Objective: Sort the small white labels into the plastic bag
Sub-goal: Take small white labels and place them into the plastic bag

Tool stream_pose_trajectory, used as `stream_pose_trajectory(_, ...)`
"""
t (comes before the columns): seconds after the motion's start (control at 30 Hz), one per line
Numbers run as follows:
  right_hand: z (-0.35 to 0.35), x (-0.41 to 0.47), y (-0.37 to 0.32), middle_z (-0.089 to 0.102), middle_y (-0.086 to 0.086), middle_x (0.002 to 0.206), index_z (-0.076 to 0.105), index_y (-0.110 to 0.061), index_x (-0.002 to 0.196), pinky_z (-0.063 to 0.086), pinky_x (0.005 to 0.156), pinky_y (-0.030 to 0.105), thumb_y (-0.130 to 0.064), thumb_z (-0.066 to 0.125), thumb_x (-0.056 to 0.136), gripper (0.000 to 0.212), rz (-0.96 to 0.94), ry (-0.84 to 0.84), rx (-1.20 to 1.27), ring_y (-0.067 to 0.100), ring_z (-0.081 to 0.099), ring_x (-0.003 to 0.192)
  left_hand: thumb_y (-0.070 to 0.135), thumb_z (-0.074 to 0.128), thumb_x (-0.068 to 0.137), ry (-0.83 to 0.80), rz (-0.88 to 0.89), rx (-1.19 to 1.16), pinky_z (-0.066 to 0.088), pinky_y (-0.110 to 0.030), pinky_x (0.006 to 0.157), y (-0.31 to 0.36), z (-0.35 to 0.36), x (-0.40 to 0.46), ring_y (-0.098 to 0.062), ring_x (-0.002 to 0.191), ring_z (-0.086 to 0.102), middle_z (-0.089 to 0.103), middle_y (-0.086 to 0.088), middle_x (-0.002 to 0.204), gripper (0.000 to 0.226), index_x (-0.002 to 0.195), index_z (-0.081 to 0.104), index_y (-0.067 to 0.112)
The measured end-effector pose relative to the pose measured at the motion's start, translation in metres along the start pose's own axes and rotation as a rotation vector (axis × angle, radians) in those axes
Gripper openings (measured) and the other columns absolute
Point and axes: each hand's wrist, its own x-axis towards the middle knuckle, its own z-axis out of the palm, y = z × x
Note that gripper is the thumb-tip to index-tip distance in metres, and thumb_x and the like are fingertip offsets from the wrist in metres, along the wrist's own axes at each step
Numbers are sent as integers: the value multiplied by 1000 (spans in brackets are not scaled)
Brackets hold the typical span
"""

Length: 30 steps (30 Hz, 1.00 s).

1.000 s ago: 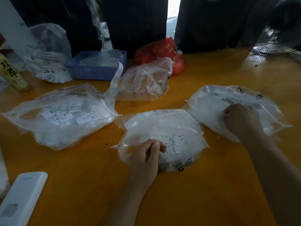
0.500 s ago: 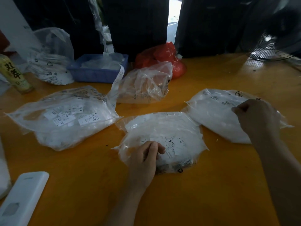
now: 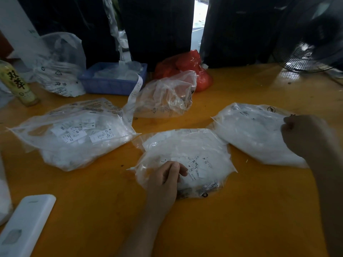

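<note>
On the orange table (image 3: 241, 210), the left hand (image 3: 163, 182) pinches the middle clear plastic bag (image 3: 185, 154) of small white labels (image 3: 196, 166); right of that bag, the right hand (image 3: 304, 134) hovers curled, its grip unclear

The left hand (image 3: 163, 179) is low in the middle, with the back of the hand up. Its fingers (image 3: 175, 166) are curled, and the thumb side points forward. The left forearm comes up from the bottom edge. The right hand (image 3: 304, 134) is at the right side, higher, also with curled fingers, knuckles to the left. The right forearm goes down along the right edge.
</note>
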Motion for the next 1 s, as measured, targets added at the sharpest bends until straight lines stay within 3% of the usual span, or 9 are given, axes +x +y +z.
stream_pose_trajectory(0.1,0,-9,-3,72,24,105,74,-6,116,55,79,48,-21,48,105,32,-51,265,189,42,63,78,38,42,104,-4,-4,-6,42,-15,63,1,0,0,-3,64,55,64,16,69,38,82,71,29)
stream_pose_trajectory(0.17,3,-19,-10,74,19,101,74,-10,117,54,82,51,-30,49,105,34,-60,396,346,42,66,84,38,42,104,-2,-9,-18,42,-16,63,1,-1,-1,-4,64,55,63,16,67,39,82,72,28)
stream_pose_trajectory(0.33,12,-41,-37,75,2,94,77,-18,110,57,77,38,-40,60,100,30,-46,479,682,18,67,82,25,45,113,-8,-15,-36,41,-15,63,0,-2,-1,-5,64,54,61,15,66,42,82,73,25)
stream_pose_trajectory(0.4,18,-55,-50,75,-9,98,76,-25,109,59,83,28,-31,70,94,17,-52,385,870,8,69,88,24,44,113,-6,-20,-55,42,-15,64,0,-3,-1,-5,65,55,62,12,67,42,83,74,23)
stream_pose_trajectory(0.47,25,-72,-64,75,-9,91,73,-28,105,60,78,24,-22,74,91,15,-81,145,1076,6,71,86,34,43,111,-4,-3,-94,46,-18,66,2,-4,-1,-9,69,60,66,5,72,40,89,76,25)
stream_pose_trajectory(0.53,35,-91,-80,75,-4,91,67,-29,113,59,73,21,-16,74,90,27,-154,-124,1236,11,72,83,47,41,107,-19,17,-123,52,-20,68,5,-5,-3,-13,77,66,72,2,86,39,102,76,30)
stream_pose_trajectory(0.63,52,-113,-102,73,-4,93,60,-30,124,57,76,17,-14,73,88,42,-265,-325,1229,10,73,83,61,48,95,-50,-1,-132,55,-20,71,8,-7,-3,-8,85,69,76,10,102,36,115,72,44)
stream_pose_trajectory(0.83,72,-127,-122,72,-10,83,68,-25,99,57,66,20,-25,74,91,10,-292,-342,1122,8,70,71,51,67,92,-2,78,-65,53,-13,74,3,-8,-2,-5,91,72,76,15,94,26,107,78,33)
stream_pose_trajectory(1.0,81,-126,-118,70,-1,75,67,-18,92,53,57,23,-28,72,90,12,-215,-393,1203,9,66,62,52,66,91,92,51,-81,53,-11,77,-1,-9,1,-4,91,73,78,14,92,24,93,78,31)
